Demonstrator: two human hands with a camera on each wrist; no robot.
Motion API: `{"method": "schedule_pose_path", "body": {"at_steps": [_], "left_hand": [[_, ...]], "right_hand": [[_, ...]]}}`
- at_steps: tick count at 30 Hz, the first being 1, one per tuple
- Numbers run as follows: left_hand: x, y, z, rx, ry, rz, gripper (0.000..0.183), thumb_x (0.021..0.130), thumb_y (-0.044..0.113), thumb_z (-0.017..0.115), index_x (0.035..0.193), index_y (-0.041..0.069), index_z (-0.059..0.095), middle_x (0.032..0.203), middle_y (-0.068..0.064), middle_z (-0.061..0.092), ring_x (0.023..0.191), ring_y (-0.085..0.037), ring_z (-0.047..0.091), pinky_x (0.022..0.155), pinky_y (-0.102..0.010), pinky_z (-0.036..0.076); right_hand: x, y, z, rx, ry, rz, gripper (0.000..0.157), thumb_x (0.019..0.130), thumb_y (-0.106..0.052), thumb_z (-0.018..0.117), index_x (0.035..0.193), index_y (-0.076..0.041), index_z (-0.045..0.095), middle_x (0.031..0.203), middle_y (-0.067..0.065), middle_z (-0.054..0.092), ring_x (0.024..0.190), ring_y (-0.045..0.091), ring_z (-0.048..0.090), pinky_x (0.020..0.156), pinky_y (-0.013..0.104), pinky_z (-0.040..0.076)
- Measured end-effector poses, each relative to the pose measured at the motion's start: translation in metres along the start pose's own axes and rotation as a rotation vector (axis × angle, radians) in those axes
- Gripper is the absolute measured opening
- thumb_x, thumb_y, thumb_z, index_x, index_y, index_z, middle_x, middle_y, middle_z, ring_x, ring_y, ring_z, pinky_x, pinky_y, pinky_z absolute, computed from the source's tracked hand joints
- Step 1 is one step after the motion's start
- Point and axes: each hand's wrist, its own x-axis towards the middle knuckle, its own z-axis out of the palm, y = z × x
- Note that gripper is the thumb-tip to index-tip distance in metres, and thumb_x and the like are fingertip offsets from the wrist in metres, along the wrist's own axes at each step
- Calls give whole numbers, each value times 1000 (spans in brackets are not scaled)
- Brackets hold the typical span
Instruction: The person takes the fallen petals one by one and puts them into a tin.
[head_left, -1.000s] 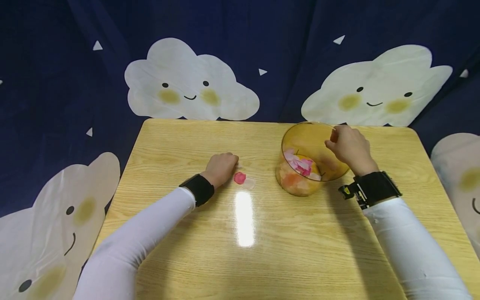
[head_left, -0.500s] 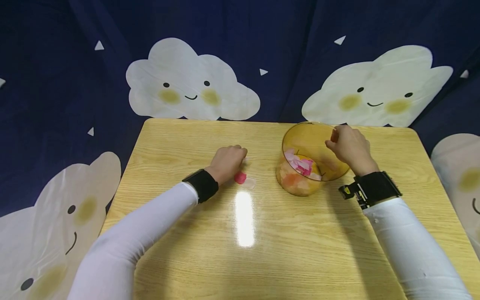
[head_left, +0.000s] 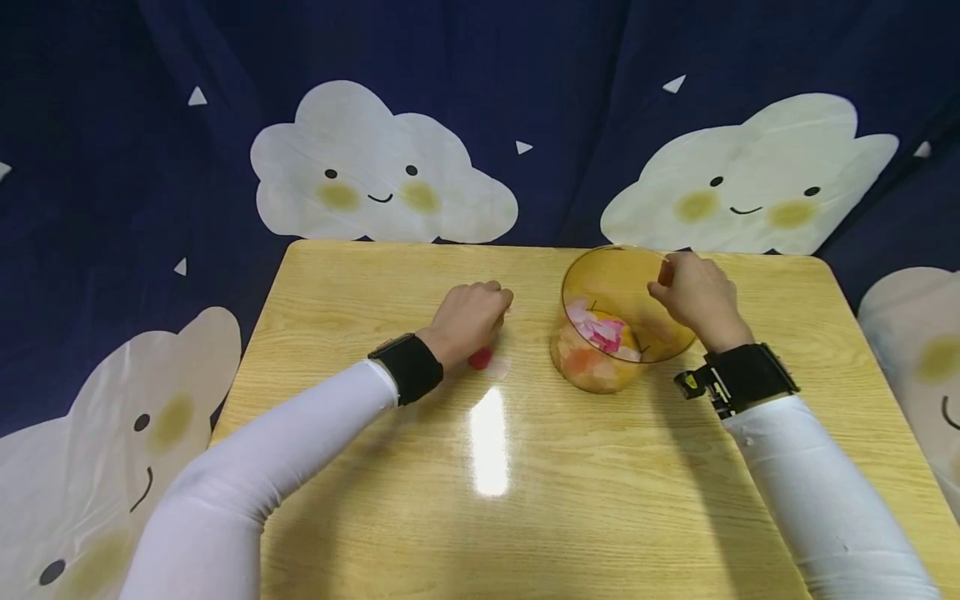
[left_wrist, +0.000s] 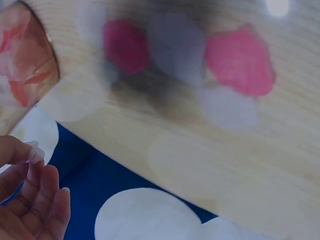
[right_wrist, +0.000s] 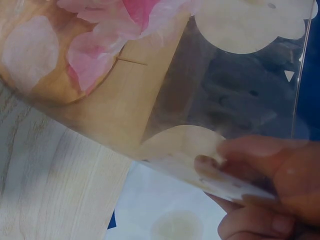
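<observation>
My left hand [head_left: 465,317] is over the middle of the table, curled with the back of the hand up. In the left wrist view its thumb and finger pinch a small whitish petal [left_wrist: 35,151]. Below the hand lie a pink petal [head_left: 481,358] and a pale petal [head_left: 498,367]. The left wrist view shows another pink petal [left_wrist: 126,47] and several pale ones. My right hand [head_left: 697,296] grips the rim of a clear amber-tinted round container [head_left: 618,275], thumb inside and fingers outside. Pink and white petals [head_left: 602,331] lie at its bottom.
The light wooden table [head_left: 600,483] has its back edge against a dark blue curtain [head_left: 562,83] with white cloud shapes. A bright reflection shows on the tabletop in front of the petals. Black bands with cameras sit on both wrists.
My left hand has moved right and slightly away over the table, toward the container, now covering part of the pink petal. My right hand has kept its grip on the container's rim.
</observation>
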Motion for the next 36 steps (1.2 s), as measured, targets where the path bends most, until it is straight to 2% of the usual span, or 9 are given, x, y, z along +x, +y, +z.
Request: {"method": "schedule_pose_path", "body": {"at_steps": [8, 14, 21, 29, 33, 36], "left_hand": [[6, 4, -21, -13, 118, 46, 12, 97, 6, 57, 91, 10, 68, 85, -6, 67, 71, -20, 66, 58, -34, 53], [15, 12, -35, 8, 128, 64, 13, 97, 8, 57, 94, 11, 69, 87, -4, 67, 76, -20, 67, 62, -33, 54], [27, 29, -52, -44, 160, 89, 16, 100, 12, 54, 94, 12, 68, 88, -1, 67, 81, -17, 67, 68, -33, 55], [36, 52, -60, -61, 147, 123, 18, 103, 21, 54, 100, 13, 70, 94, 0, 69, 91, -16, 68, 77, -31, 55], [39, 60, -62, -45, 156, 156, 17, 103, 20, 56, 97, 13, 71, 94, 0, 70, 90, -16, 68, 78, -30, 55], [42, 65, -63, -30, 135, 175, 17, 101, 18, 56, 95, 15, 71, 92, 2, 69, 87, -16, 66, 79, -29, 52]], "right_hand": [[0, -2, -1, -1, 0, 2, 23, 92, -23, 68, 88, -2, 61, 84, 23, 64, 79, 41, 60, 58, 48, 44], [0, -4, -2, 2, -10, 6, 22, 93, -23, 67, 89, -2, 61, 84, 22, 64, 77, 39, 59, 58, 47, 44], [-1, -4, -2, 3, -19, 7, 22, 94, -23, 67, 90, -2, 61, 85, 22, 64, 77, 39, 59, 59, 47, 44], [-1, -2, 0, 7, -17, 0, 22, 94, -23, 67, 89, -2, 61, 83, 21, 64, 76, 38, 59, 57, 46, 43], [0, 0, 2, 5, -17, 6, 22, 94, -24, 67, 89, -3, 61, 83, 21, 64, 76, 38, 59, 57, 47, 43], [0, 1, 2, 3, -15, 10, 23, 94, -24, 67, 89, -3, 61, 83, 21, 64, 77, 38, 59, 58, 47, 43]]}}
